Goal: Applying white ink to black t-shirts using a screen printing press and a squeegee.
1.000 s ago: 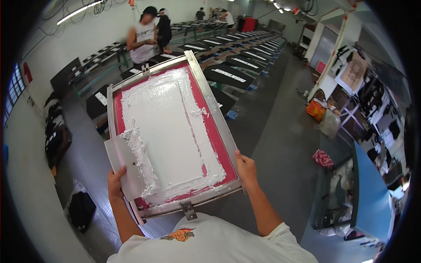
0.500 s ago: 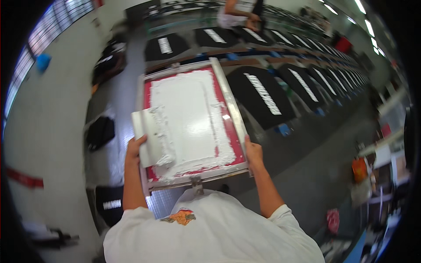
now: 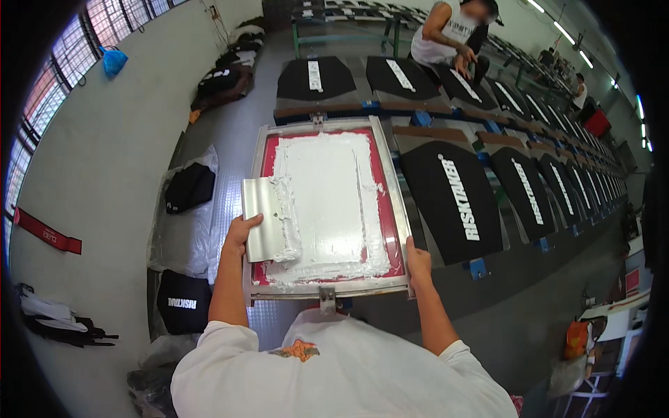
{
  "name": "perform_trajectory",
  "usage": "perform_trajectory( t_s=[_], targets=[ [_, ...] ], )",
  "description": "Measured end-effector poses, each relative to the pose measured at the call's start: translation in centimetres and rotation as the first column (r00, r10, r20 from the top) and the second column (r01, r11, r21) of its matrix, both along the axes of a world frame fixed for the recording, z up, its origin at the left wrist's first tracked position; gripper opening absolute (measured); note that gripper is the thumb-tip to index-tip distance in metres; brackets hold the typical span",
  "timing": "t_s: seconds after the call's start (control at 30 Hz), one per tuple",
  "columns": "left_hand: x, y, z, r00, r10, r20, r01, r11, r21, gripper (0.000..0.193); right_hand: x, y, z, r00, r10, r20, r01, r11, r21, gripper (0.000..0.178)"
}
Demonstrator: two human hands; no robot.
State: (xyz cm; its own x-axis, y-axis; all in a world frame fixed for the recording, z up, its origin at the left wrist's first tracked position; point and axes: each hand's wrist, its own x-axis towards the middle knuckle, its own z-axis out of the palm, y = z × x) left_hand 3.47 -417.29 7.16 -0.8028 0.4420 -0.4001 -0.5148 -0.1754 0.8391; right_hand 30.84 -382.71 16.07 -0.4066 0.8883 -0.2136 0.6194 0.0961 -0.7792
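Observation:
In front of my body I hold a screen printing frame (image 3: 391,167) with metal sides and a red mesh border. Thick white ink (image 3: 324,202) coats its middle, with ridges along the edges. A wide metal squeegee (image 3: 259,202) lies along the frame's left side, its inner edge caked with ink. My left hand (image 3: 242,233) grips that side, its thumb pressed on the squeegee; the other fingers are partly hidden. Around the right rail closes my right hand (image 3: 419,263), near the close corner. Metal clamps (image 3: 327,301) sit at the near and far ends.
To the right, black garment pieces (image 3: 453,198) with white prints lie in rows on long tables. A co-worker (image 3: 453,38) leans over the far row. Along the left wall are folded black garments (image 3: 189,188) on plastic. A cluttered shelf (image 3: 613,299) stands at right.
The view has swung left, so the frame and printed pieces sit farther right in the picture. My hands keep their holds on the frame, and the squeegee stays at its left side.

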Motion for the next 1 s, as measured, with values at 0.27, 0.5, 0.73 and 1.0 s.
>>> perform_trajectory(
  t_s=[0.27,0.5,0.73,1.0],
  targets=[
    [0.5,0.7,-0.1,0.999,-0.002,0.032,0.002,1.0,0.003,0.043,-0.1,-0.4,1.5,1.0,-0.013,0.006,0.013,1.0,-0.006,0.062],
    [0.2,0.9,-0.8,0.999,0.012,0.033,-0.012,1.0,0.006,0.044,-0.3,0.4,0.7,0.999,-0.014,0.044,0.016,0.998,-0.056,0.064],
    [0.6,0.3,-0.4,1.0,0.017,-0.005,-0.017,1.0,-0.001,0.043,-0.2,0.5,0.3,0.998,-0.001,0.061,0.006,0.997,-0.08,0.067],
    [-0.2,1.8,-1.4,1.0,0.004,-0.023,-0.003,0.997,0.072,0.044,-0.3,3.7,-1.5,1.0,0.013,0.014,-0.012,0.996,-0.093,0.064]
  ],
)
